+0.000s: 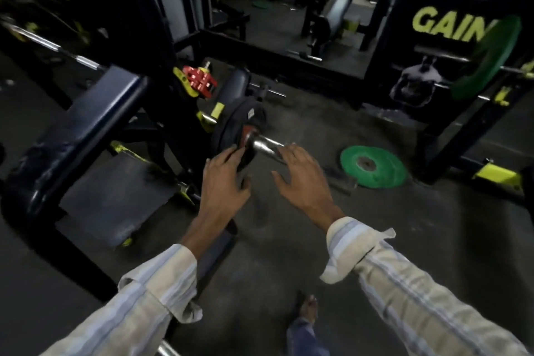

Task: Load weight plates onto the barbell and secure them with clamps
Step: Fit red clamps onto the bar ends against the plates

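Reaching toward the shiny steel barbell sleeve [267,145], long axis running up-left to lower-right: left hand [224,179] spread-fingered against the black round plates [234,130] already on it, right hand [303,176] open, empty, nearer its free end.

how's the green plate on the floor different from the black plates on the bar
The green plate lies flat on the floor, off any bar; the black plates stand on edge, threaded on the barbell sleeve.

The green plate is untouched; the left hand rests its fingers on the black plates, while the right hand is open by the sleeve's end.

Both are round with a centre hole.
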